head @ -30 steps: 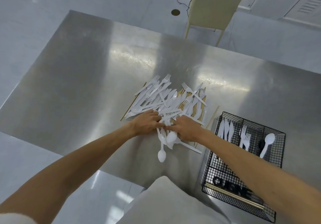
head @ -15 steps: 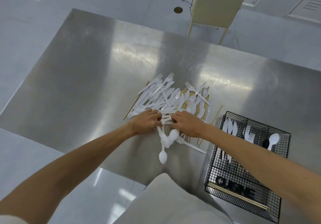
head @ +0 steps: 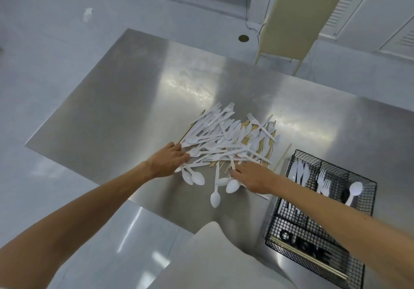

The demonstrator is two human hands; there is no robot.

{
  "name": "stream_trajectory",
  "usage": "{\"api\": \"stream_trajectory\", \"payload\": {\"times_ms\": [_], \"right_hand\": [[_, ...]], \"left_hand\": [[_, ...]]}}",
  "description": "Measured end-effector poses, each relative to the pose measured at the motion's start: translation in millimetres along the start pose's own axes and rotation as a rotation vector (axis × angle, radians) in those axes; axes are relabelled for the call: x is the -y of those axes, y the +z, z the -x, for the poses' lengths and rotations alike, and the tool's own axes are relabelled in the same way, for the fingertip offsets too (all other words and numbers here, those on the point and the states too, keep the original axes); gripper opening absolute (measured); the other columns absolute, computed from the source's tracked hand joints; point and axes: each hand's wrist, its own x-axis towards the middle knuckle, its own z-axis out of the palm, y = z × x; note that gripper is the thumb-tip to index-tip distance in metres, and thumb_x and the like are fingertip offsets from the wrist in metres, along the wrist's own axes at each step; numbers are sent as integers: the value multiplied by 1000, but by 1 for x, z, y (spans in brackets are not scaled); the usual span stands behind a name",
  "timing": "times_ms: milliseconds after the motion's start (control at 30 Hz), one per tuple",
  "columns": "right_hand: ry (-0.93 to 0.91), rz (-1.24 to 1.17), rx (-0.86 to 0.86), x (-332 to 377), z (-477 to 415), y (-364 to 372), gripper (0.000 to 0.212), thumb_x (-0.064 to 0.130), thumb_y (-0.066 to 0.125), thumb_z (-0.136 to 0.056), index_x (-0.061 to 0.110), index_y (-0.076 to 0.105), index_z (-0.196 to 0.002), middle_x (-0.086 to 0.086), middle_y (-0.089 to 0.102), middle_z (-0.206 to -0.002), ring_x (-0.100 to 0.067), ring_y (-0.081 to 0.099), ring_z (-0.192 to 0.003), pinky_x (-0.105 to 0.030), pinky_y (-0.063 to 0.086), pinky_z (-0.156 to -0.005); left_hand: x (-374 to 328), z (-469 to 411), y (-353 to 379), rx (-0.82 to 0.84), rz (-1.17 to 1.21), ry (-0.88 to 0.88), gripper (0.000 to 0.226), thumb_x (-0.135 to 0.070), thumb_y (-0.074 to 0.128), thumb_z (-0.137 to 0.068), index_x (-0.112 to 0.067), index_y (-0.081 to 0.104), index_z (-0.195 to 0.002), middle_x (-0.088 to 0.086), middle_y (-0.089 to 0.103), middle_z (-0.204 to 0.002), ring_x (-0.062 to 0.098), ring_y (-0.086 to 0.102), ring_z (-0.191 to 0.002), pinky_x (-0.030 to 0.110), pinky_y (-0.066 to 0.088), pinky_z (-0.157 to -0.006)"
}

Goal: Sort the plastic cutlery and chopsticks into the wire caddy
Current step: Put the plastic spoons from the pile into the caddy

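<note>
A heap of white plastic forks, knives and spoons [head: 226, 136] lies over wooden chopsticks [head: 247, 135] in the middle of the steel table [head: 125, 100]. My left hand [head: 170, 162] rests at the heap's near left edge, fingers stretched onto the cutlery. My right hand [head: 251, 176] lies at the near right edge, fingers spread over spoons [head: 231, 185]. Neither hand plainly grips anything. The black wire caddy [head: 313, 237] stands at the right, holding knives [head: 299, 173], forks [head: 323, 182], a spoon [head: 354, 191] and chopsticks [head: 313, 259] along its front.
A loose chopstick [head: 283, 157] lies between the heap and the caddy. A pale chair [head: 293, 17] stands beyond the table's far edge. The table's near edge runs just under my arms, with a white cushion-like shape [head: 215, 259] below it.
My hands were together at the heap's near edge; they have spread apart, left hand to the left, right hand to the right. Several spoons now lie separated toward the near side.
</note>
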Motion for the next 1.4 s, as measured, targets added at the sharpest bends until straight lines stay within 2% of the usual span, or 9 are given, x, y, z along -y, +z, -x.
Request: {"api": "stream_trajectory", "payload": {"times_ms": [133,200,400,667,833,1033,1133,1267,1400], "right_hand": [[-13,-88,-1,19,2,-1,10,15,49,-90,14,51,-100,-6,58,-88,-24,49,-67,-36,42,-56],[1,-71,-1,26,1,-1,7,22,50,-92,15,50,-94,-4,59,-80,-21,46,-61,-28,29,-47],[17,-64,22,37,-4,9,13,26,50,-93,20,53,-82,-3,65,-71,-22,57,-58,-29,46,-53],[-33,-67,-4,34,-17,10,13,27,56,-91,19,64,-87,0,68,-76,-19,59,-65,-25,34,-54],[-2,-67,-24,21,-38,-9,13,22,53,-87,18,65,-86,-1,65,-76,-18,58,-65,-24,24,-47],[13,-155,-76,26,-86,-23,14,21,55,-89,17,65,-98,-2,65,-93,-25,63,-82,-33,47,-63],[25,-152,-108,45,-117,-20,20,20,52,-93,12,62,-108,-9,58,-103,-31,61,-79,-37,48,-59],[11,-107,-91,75,-147,-17,12,8,51,-93,4,57,-102,-16,55,-101,-38,60,-71,-37,39,-52],[20,-80,-89,91,-157,-15,12,0,47,-93,2,55,-102,-18,56,-99,-37,61,-78,-37,35,-55]], "left_hand": [[-14,7,8,26,55,-63,32,-10,64,-77,-22,50,-103,-3,58,-88,19,56,-78,32,42,-76],[-19,8,12,49,110,-82,24,-14,57,-86,-23,46,-105,-1,56,-93,20,56,-79,32,44,-75],[-26,9,5,130,159,-96,14,-26,48,-92,-24,53,-105,-1,59,-91,21,60,-78,27,35,-61],[-28,20,23,224,147,-204,19,-31,45,-92,-23,61,-97,-1,67,-94,26,66,-82,35,50,-69],[-50,43,42,218,324,-302,29,-28,45,-93,-26,54,-120,0,61,-110,29,64,-89,39,51,-74],[-84,77,52,158,271,-313,17,-34,52,-79,-21,62,-75,-2,65,-72,26,64,-61,25,32,-51],[-99,89,67,111,367,-406,42,-40,30,-74,-20,65,-83,-1,67,-81,25,64,-70,28,38,-57],[-120,96,68,18,494,-457,20,-32,48,-82,-22,64,-84,-4,69,-76,18,63,-62,21,40,-56],[-138,101,76,15,525,-530,21,-35,44,-82,-21,60,-79,-3,70,-74,23,64,-62,29,49,-54]]}}
